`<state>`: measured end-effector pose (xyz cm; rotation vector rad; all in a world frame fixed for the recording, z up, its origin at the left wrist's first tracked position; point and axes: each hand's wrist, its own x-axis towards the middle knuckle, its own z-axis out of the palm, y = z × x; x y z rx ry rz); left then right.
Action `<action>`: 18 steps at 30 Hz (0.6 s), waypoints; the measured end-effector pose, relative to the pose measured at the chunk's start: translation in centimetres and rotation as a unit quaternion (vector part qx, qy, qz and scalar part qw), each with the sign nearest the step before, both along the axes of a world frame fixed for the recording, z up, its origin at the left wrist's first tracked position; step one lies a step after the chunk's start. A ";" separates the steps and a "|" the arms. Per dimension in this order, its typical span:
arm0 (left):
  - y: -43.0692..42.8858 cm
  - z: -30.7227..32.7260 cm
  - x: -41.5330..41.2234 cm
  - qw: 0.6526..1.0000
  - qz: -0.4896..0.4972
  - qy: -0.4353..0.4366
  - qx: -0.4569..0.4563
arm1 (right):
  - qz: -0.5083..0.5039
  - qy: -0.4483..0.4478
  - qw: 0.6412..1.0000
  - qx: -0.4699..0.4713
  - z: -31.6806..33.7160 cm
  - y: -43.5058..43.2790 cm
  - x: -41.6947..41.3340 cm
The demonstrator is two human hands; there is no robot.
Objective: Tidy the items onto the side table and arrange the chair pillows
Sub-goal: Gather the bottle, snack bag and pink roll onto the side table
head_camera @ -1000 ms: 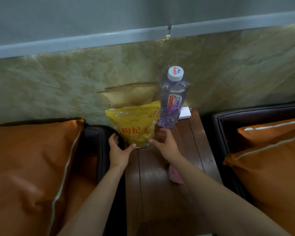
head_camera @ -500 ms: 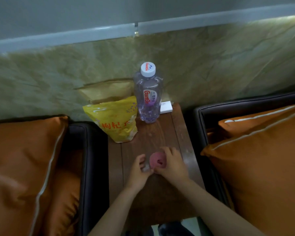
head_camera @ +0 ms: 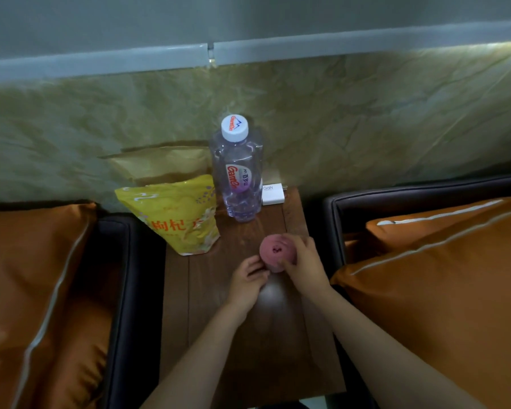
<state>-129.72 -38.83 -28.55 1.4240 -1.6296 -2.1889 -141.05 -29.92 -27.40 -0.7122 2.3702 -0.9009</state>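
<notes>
On the dark wooden side table (head_camera: 242, 343) my right hand (head_camera: 304, 261) grips a small round pink object (head_camera: 276, 250) with a dark spot on its top. My left hand (head_camera: 248, 277) sits just left of it, fingertips touching its lower edge, fingers loosely bent. Farther back stand a yellow snack bag (head_camera: 177, 214) with red characters, a clear water bottle (head_camera: 238, 172) with a white cap, and a white charger (head_camera: 273, 194) against the wall. An orange pillow (head_camera: 33, 290) lies on the left chair and another orange pillow (head_camera: 455, 278) on the right chair.
Dark leather chair arms (head_camera: 130, 290) flank the narrow table on both sides. A brown paper bag (head_camera: 160, 163) leans on the marbled wall behind the snack bag. The front half of the tabletop is bare wood under my forearms.
My hands drew back from the snack bag and bottle to the pink object. My right hand has taken hold of it and shifted it a little toward the bottle.
</notes>
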 end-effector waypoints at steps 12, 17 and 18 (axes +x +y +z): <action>-1.1 0.8 -7.6 0.998 0.028 0.058 0.017 | 0.038 0.019 0.999 -0.015 0.0 -4.2 -6.6; -1.4 1.3 -6.8 0.999 0.006 0.014 -0.028 | 0.059 0.022 0.998 -0.005 -0.2 -3.6 -7.1; -1.6 1.5 -6.6 0.999 0.002 0.003 -0.043 | 0.060 0.035 0.998 0.001 0.0 -3.4 -6.9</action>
